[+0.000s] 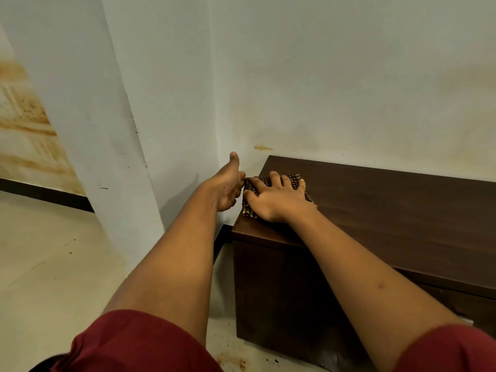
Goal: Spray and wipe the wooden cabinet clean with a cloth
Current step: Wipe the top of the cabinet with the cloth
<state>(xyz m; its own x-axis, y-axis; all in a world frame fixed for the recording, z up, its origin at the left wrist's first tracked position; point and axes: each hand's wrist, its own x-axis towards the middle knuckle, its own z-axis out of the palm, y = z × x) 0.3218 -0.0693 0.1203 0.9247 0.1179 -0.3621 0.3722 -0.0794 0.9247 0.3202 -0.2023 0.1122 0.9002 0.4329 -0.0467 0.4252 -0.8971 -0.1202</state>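
While fingers spread, right hand (pixel 276 201) presses cloth (pixel 251 209) onto cabinet (pixel 389 210)

The cabinet (pixel 389 210) stands on the floor (pixel 48 259) with its back against the wall (pixel 322 76), in the right half of the view. The cloth (pixel 251 208) lies on the cabinet's top at its left end, under the right hand (pixel 276 200). The left hand (pixel 228 186) is just beside the cloth's left edge, past the cabinet's end. A pillar (pixel 88 116) stands further left.
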